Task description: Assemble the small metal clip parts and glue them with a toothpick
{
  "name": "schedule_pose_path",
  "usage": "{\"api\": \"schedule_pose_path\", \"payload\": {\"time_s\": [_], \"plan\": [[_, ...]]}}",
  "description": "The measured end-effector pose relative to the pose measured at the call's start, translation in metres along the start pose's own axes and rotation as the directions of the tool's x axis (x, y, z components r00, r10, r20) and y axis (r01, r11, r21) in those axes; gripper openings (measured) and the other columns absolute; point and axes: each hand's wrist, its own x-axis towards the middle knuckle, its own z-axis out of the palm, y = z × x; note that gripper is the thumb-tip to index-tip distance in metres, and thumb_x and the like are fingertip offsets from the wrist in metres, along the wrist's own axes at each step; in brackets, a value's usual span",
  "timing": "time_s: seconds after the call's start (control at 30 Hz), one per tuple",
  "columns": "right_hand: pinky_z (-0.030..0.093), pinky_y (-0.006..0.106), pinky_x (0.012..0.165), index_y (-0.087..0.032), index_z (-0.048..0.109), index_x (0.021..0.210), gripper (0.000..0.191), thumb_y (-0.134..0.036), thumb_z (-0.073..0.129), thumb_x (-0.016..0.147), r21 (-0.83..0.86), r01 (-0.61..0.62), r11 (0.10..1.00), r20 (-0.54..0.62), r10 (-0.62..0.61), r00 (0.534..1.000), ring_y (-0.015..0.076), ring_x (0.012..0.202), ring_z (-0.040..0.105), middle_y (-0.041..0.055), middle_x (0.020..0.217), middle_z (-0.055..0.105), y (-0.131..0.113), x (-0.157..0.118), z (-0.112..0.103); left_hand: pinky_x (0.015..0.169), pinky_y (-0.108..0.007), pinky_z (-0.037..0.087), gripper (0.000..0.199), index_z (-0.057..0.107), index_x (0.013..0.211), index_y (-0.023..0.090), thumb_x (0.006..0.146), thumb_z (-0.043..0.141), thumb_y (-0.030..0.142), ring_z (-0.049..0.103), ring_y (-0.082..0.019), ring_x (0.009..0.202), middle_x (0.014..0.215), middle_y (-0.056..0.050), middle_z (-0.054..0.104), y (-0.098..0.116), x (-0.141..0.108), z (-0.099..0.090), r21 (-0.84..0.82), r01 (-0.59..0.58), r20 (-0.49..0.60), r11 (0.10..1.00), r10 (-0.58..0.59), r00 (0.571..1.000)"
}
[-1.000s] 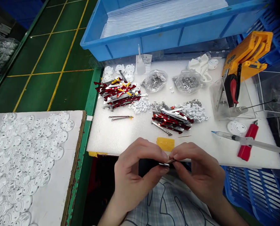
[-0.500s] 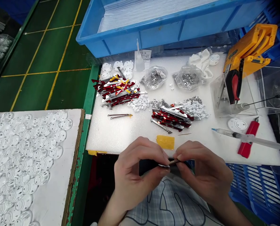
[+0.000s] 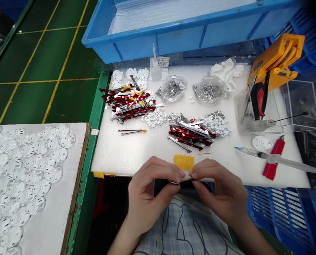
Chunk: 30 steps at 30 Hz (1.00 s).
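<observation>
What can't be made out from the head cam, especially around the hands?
Head view:
Thin metal piece between the left hand and right hand: fingers hide most of it, shape unclear.
Small silver parts in the clear plastic bag: too small, and the film blurs them.
Printed paper label: text too small to read.
Stack of white sheets in the blue crate: cut off by the top edge.

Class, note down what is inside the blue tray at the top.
A stack of thin pale sheets lies inside the blue tray; the stack covers the tray's floor, so that stays hidden.
</observation>
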Motion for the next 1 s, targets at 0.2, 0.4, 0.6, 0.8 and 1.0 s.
{"api": "schedule_pose_path", "payload": {"time_s": [0.2,0.4,0.6,0.8,1.0], "plan": [[0.059,0.030,0.062,-0.025,0.074,0.099,0.015,-0.011,0.070,0.095,-0.219,-0.074,0.973,-0.169,0.037,0.985,0.0194,0.076,0.070,0.0036,0.088,0.074,0.028,-0.013,-0.021,0.077,-0.026,0.064,0.009,0.080,0.093,0.022,0.100,0.075,0.025,0.079,-0.018,0.081,0.085,-0.004,0.080,-0.028,-0.015,-0.013,-0.094,0.202,-0.104,0.975,-0.211,0.972],[0.051,0.029,0.052,-0.025,0.076,0.099,0.011,-0.015,0.072,0.095,-0.363,-0.140,0.921,-0.260,0.044,0.965,0.0159,0.059,0.062,-0.0002,0.073,0.068,0.037,-0.022,-0.029,0.072,-0.028,0.065,0.022,0.081,0.085,0.018,0.097,0.080,0.036,0.078,-0.020,0.073,0.077,-0.007,0.079,-0.041,-0.009,0.000,-0.110,0.234,-0.111,0.966,-0.246,0.963],[0.049,0.027,0.055,-0.023,0.076,0.105,0.009,-0.024,0.075,0.096,-0.410,-0.244,0.879,-0.271,0.138,0.953,0.0147,0.062,0.064,-0.0003,0.080,0.073,0.039,-0.009,-0.022,0.075,-0.028,0.064,0.014,0.082,0.088,0.020,0.098,0.078,0.030,0.077,-0.020,0.077,0.081,-0.006,0.081,-0.043,-0.009,0.005,-0.102,0.195,-0.066,0.976,-0.202,0.977],[0.051,0.031,0.061,-0.025,0.075,0.090,0.011,-0.018,0.072,0.098,-0.409,-0.201,0.890,-0.268,0.094,0.959,0.0181,0.070,0.067,0.0010,0.081,0.074,0.039,-0.008,-0.016,0.076,-0.028,0.063,0.012,0.080,0.090,0.021,0.099,0.074,0.027,0.077,-0.019,0.079,0.084,-0.006,0.080,-0.042,-0.021,0.008,-0.096,0.258,-0.079,0.961,-0.266,0.961],[0.056,0.031,0.058,-0.025,0.075,0.097,0.012,-0.016,0.068,0.100,-0.179,-0.197,0.964,-0.268,0.145,0.952,0.0186,0.071,0.070,0.0029,0.086,0.075,0.032,-0.015,-0.007,0.076,-0.030,0.062,0.010,0.079,0.091,0.021,0.099,0.073,0.023,0.076,-0.020,0.079,0.083,-0.006,0.080,-0.043,-0.021,0.010,-0.069,0.219,-0.058,0.973,-0.223,0.973]]}}
